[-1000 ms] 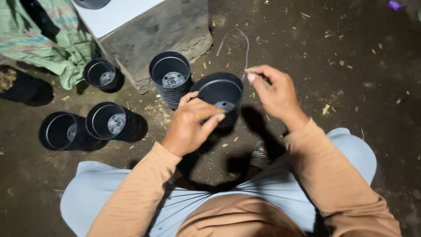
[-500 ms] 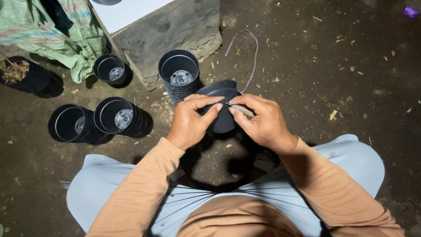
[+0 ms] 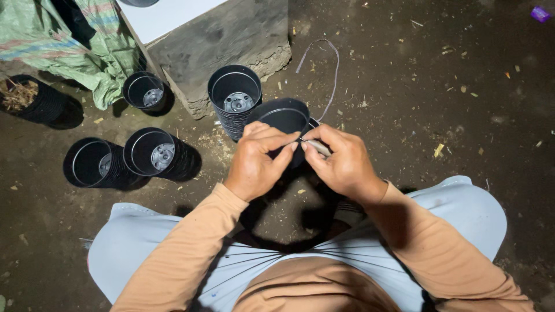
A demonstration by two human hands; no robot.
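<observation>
I hold a small black plastic pot (image 3: 283, 117) in front of me, tilted with its mouth facing up and away. My left hand (image 3: 257, 160) grips its near rim with fingers curled over the edge. My right hand (image 3: 342, 162) pinches a thin grey wire (image 3: 332, 75) against the rim beside the left fingertips. The wire loops away over the dirt ground behind the pot. Just left of the held pot stands a stack of black pots (image 3: 234, 95).
More black pot stacks lie at the left (image 3: 151, 151), (image 3: 89, 163), (image 3: 144, 91). A pot with dry fibre (image 3: 23, 95) sits far left beside a green woven sack (image 3: 87, 40). A stone block (image 3: 225, 40) with a white board stands behind. My knees in pale trousers flank the hands.
My right hand came down from the raised wire end to the pot rim, meeting my left hand. The pot has tilted so its mouth shows more.
</observation>
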